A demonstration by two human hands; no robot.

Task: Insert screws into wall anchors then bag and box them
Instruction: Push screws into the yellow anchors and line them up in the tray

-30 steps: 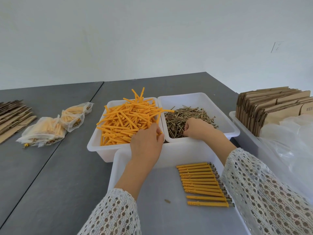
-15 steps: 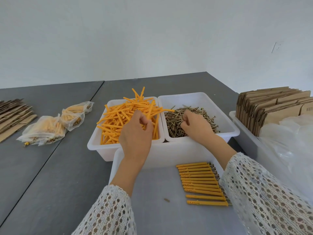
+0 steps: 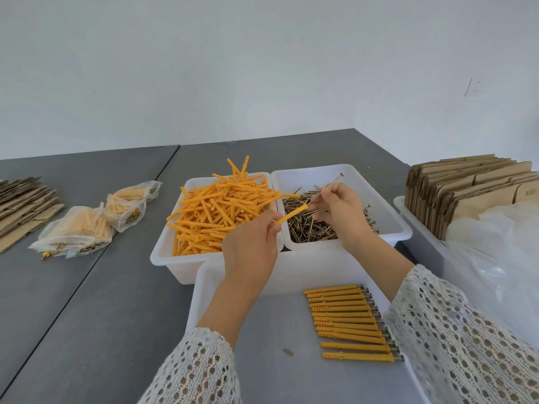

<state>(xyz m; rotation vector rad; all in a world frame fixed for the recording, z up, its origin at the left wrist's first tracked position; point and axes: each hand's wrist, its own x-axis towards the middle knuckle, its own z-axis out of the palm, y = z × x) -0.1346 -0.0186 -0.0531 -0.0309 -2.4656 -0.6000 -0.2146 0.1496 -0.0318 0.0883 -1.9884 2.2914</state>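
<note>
My left hand [image 3: 250, 249] pinches one orange wall anchor [image 3: 291, 214], angled up to the right. My right hand [image 3: 338, 208] pinches a long metal screw [image 3: 332, 182], head up, its tip meeting the anchor's open end above the two bins. One white bin [image 3: 163, 258] holds a heap of loose orange anchors [image 3: 215, 211]. The white bin to its right [image 3: 390, 225] holds loose screws [image 3: 309, 228]. In the near white tray [image 3: 201, 287] lies a neat row of several anchors with screws in them [image 3: 347, 322].
Three filled clear bags [image 3: 87, 223] lie on the grey table at left, beside flat cardboard pieces [image 3: 20, 205]. On the right, a white bin [image 3: 420, 246] holds upright flattened cartons [image 3: 466, 188] and a pile of clear plastic bags [image 3: 501, 246].
Both hands left the bins and rose. The left came up with an anchor, the right with a screw, and the two parts now meet tip to end.
</note>
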